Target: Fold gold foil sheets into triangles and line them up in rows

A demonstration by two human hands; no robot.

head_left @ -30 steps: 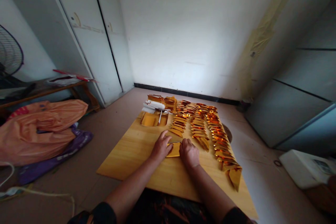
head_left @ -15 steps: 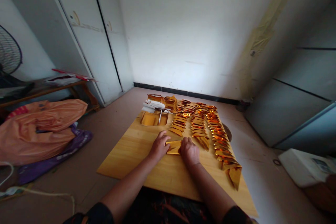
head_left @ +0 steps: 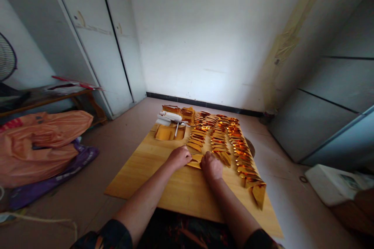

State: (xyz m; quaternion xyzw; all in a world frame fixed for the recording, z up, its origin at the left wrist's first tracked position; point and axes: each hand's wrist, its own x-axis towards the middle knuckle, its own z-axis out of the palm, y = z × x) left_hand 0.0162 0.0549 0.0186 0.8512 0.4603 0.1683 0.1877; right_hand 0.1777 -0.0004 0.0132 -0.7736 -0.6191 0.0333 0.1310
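Dark loose sleeves [head_left: 119, 232], orange-brown patch near left cuff; dark lap garment [head_left: 178, 230], reddish-brown print; fingers [head_left: 187, 155] bare.

The folded piece [head_left: 195, 161] you are holding is showing golden yellow. Foil rows [head_left: 219, 142] ahead of you are gleaming gold, flashing orange and copper-red. Counter [head_left: 134, 175] is showing pale honey, faint wood grain streaking it. Flat sheet [head_left: 163, 132]: showing gold. Bundle [head_left: 170, 116] behind it is reading white. Your sleeves [head_left: 118, 231] are showing black; your lap cloth [head_left: 187, 231] is carrying reddish-brown patches on black. To your left, a sack [head_left: 62, 124] is showing peach-orange, a bag [head_left: 58, 183] purple with pale marks. Wall [head_left: 189, 27] is reading white, a strip [head_left: 286, 44] yellowish; skirting [head_left: 204, 105] is running black; floor [head_left: 117, 136] is showing dull pink.
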